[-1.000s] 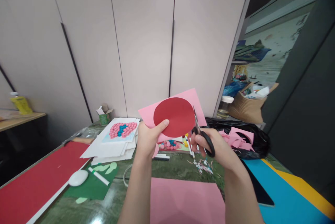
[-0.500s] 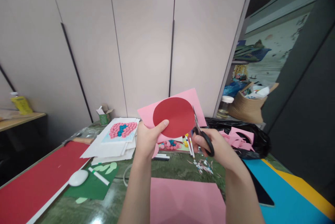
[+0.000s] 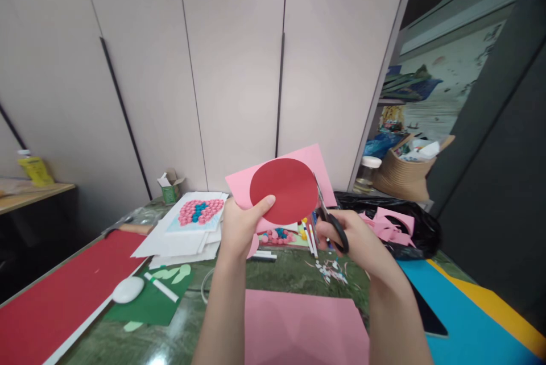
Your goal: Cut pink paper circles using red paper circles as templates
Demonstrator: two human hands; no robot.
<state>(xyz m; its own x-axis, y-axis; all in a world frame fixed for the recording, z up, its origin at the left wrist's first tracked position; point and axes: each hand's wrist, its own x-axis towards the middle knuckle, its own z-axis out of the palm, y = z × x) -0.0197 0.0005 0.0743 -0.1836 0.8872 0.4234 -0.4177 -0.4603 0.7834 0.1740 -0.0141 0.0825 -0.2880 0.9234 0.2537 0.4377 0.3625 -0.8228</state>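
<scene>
My left hand (image 3: 243, 220) is closed on a red paper oval (image 3: 285, 183) laid over a pink sheet of paper (image 3: 315, 154), its thumb pressing on the red face. Both papers are held up above the table. In my right hand (image 3: 345, 231) is a pair of scissors (image 3: 335, 225) with black handles. Their blades point upward and lie along the right edge of the red oval, against the pink sheet. How far the blades are parted is hard to make out. Below the hands lies another pink sheet (image 3: 302, 325).
Left on the green table are white papers (image 3: 179, 245) under a pink-and-blue ball picture, green paper (image 3: 166, 308), a white mouse (image 3: 128, 290) and a red board (image 3: 72, 291). To the right lie paper scraps (image 3: 331, 272), a black bag (image 3: 429, 234) and a blue sheet (image 3: 464, 308).
Almost nothing differs. The papers and my left hand keep nearly the same place, and the scissors in my right hand have shifted only very slightly.
</scene>
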